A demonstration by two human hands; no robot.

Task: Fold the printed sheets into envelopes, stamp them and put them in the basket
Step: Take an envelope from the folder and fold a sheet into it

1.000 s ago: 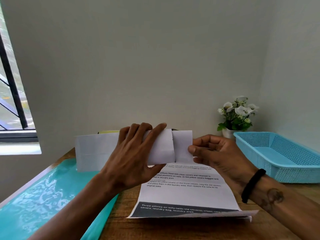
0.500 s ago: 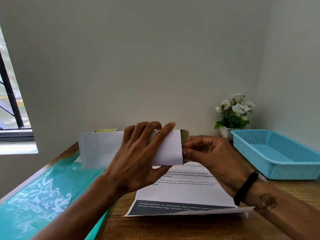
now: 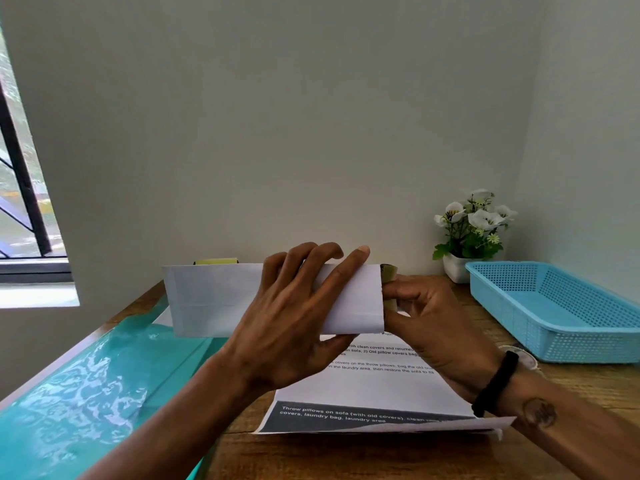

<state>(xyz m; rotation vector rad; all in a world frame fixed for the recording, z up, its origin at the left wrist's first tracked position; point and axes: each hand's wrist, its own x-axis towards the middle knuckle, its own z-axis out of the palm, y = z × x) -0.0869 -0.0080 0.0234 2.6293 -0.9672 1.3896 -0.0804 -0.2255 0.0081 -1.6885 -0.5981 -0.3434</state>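
Note:
My left hand (image 3: pixel 294 323) grips a long white envelope (image 3: pixel 214 299) and holds it upright above the desk, fingers spread over its front and thumb underneath. My right hand (image 3: pixel 433 323) pinches the envelope's right end, where an olive flap (image 3: pixel 388 271) shows. The folded sheet is out of sight inside the envelope. Under both hands a stack of printed sheets (image 3: pixel 374 393) lies flat on the wooden desk (image 3: pixel 346 459), its dark printed band towards me. The blue plastic basket (image 3: pixel 554 306) stands at the right with nothing showing inside it.
A small white pot of white flowers (image 3: pixel 471 230) stands in the back corner beside the basket. A teal glossy mat (image 3: pixel 86 393) covers the desk's left part. A yellow-green object (image 3: pixel 214 261) peeks over the envelope. Walls close off the back and right, and a window is at the left.
The folded sheet that stuck out of the envelope's right end has slid fully inside. My right hand moved left up to the opening, and the olive flap now shows.

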